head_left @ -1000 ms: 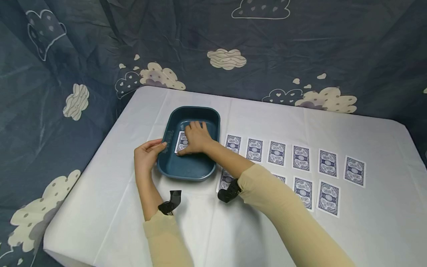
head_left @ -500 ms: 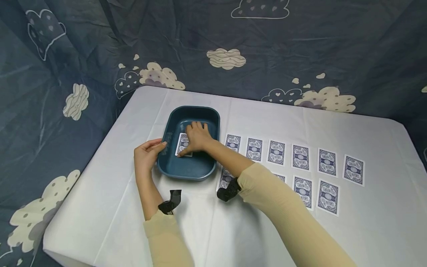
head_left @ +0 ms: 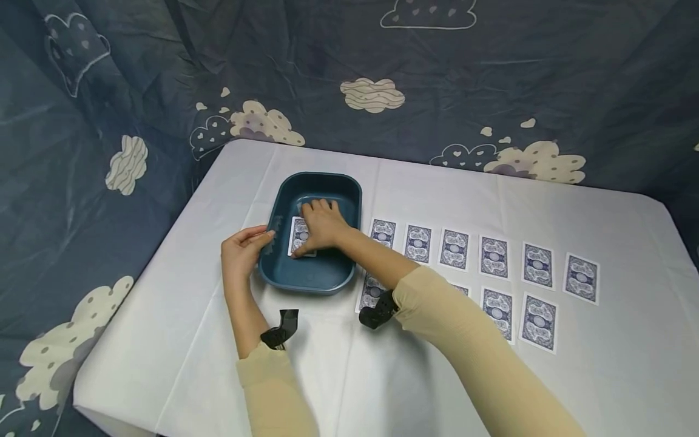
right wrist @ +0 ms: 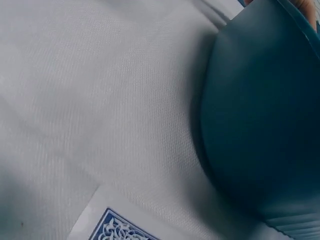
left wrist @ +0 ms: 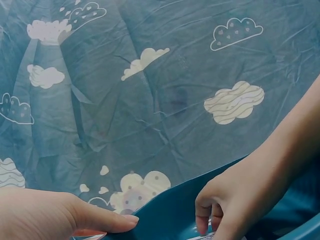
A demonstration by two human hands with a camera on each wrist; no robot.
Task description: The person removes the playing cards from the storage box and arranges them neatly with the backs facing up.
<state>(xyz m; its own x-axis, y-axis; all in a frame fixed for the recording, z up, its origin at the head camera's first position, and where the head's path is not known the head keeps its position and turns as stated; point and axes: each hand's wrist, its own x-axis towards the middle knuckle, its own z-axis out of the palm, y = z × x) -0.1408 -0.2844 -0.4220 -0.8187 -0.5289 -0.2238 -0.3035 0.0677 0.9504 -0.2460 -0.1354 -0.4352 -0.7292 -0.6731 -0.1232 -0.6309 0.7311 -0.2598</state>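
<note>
A dark teal plastic tray point(head_left: 292, 272) stands on the left half of the white table. My left hand point(head_left: 240, 252) pinches its left rim between thumb and fingers. Inside the tray lies a playing card point(head_left: 297, 235), blue patterned back up, flat near the bottom. Over it my right hand point(head_left: 323, 227) reaches down and grips the card, thumb at the near edge and bent fingers toward the far edge. The right hand covers much of the card. In the left wrist view, the curled right fingers point(left wrist: 202, 217) touch down at the card.
Several face-down playing cards point(head_left: 454, 249) lie in two rows on the white table point(head_left: 611, 364), right of the tray. The right forearm point(head_left: 377, 258) crosses over the tray's right rim and hides part of the near row. A dark cloud-print curtain point(head_left: 327, 48) hangs behind.
The card in the tray has shifted slightly toward the near side under my right hand. My left hand keeps its place on the rim.
</note>
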